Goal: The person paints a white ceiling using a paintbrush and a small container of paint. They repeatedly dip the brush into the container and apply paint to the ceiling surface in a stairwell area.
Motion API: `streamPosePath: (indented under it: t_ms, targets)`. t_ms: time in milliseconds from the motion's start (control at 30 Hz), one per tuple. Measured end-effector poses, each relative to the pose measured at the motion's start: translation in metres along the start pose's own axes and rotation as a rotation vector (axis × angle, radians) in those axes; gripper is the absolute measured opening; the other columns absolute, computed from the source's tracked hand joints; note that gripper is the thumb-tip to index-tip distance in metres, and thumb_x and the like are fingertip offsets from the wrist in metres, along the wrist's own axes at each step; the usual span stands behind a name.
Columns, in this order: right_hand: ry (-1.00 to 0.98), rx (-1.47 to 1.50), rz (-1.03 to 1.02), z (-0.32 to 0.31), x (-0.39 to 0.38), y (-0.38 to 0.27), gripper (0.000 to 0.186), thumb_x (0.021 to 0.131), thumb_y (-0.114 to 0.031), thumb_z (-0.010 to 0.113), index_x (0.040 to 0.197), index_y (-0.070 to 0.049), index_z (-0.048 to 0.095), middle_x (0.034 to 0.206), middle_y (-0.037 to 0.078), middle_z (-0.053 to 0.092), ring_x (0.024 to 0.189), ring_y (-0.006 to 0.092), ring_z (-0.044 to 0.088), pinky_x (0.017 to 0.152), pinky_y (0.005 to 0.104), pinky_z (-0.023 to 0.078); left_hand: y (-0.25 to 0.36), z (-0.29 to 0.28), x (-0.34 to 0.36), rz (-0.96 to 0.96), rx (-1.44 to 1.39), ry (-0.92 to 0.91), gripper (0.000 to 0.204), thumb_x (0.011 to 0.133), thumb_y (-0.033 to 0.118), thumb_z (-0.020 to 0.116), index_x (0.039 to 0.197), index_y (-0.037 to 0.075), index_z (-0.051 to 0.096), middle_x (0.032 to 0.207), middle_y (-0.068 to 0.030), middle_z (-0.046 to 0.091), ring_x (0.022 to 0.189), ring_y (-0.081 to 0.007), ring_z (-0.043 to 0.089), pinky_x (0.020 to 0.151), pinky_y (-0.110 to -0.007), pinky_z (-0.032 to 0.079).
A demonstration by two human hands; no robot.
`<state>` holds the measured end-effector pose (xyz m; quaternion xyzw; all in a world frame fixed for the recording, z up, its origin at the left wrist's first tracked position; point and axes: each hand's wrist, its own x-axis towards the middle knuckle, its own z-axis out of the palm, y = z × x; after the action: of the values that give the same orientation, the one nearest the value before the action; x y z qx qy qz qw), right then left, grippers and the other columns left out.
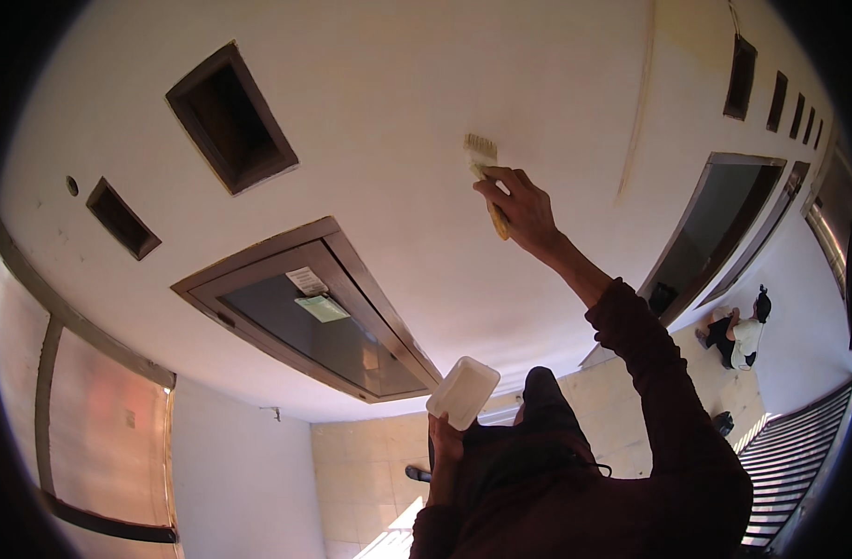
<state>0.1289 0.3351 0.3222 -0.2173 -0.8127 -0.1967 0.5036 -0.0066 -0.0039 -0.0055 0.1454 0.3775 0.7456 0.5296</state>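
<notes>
My right hand (524,210) is raised, closed on the handle of a paintbrush (482,149) with a pale bristle head and yellowish handle. The bristles are at the white wall (398,130); whether they touch it is hard to tell. My left hand (445,438) holds a white rectangular plastic container (463,389) low in front of my body, with pale contents that I cannot make out clearly.
A brown-framed window (333,244) with papers is at the left, dark vent openings (230,116) above. A tall window (724,214) is at the right. Another person (744,340) crouches on the beige tiled floor (361,466) at the right. A railing (789,456) borders the lower right.
</notes>
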Motion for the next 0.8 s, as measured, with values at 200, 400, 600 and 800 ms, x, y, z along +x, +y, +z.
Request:
streamPosePath:
  t_ms: [200,400,600,800]
  targets:
    - [-0.299,0.202,0.027,0.044,-0.061,-0.039,0.034,0.083,-0.007,0.076,0.114,-0.015,0.066,0.120,0.003,0.062,0.098,0.0233,0.068,0.071,0.0353,0.063,-0.002,-0.007,0.004,-0.025,-0.002,-0.003,0.053,0.102,0.032,0.059,0.148,0.013,0.039,0.134,-0.0143,0.059,0.111,-0.0311,0.068,0.085,-0.043,0.063]
    - [-0.249,0.246,0.114,0.018,-0.013,-0.011,0.032,0.083,-0.003,0.074,0.112,-0.015,0.068,0.115,-0.003,0.065,0.101,0.0201,0.069,0.074,0.0342,0.062,-0.006,-0.008,0.005,-0.027,-0.050,0.014,0.055,0.101,0.032,0.061,0.149,0.016,0.039,0.139,-0.0124,0.057,0.117,-0.0317,0.066,0.087,-0.046,0.063]
    - [-0.029,0.078,0.025,-0.043,0.097,0.030,0.024,0.087,-0.006,0.073,0.108,-0.017,0.070,0.110,-0.007,0.068,0.091,0.0168,0.069,0.068,0.0333,0.060,-0.005,-0.008,-0.003,-0.028,-0.046,0.036,0.055,0.101,0.031,0.061,0.149,0.016,0.039,0.140,-0.0124,0.056,0.119,-0.0315,0.066,0.088,-0.047,0.063]
    - [0.120,-0.211,-0.136,-0.079,0.144,0.047,0.028,0.083,-0.007,0.075,0.108,-0.019,0.068,0.114,-0.008,0.065,0.094,0.0162,0.066,0.066,0.0300,0.061,-0.005,-0.007,0.002,-0.030,-0.045,0.020,0.054,0.101,0.030,0.061,0.148,0.015,0.039,0.139,-0.0123,0.057,0.119,-0.0313,0.066,0.089,-0.046,0.063]
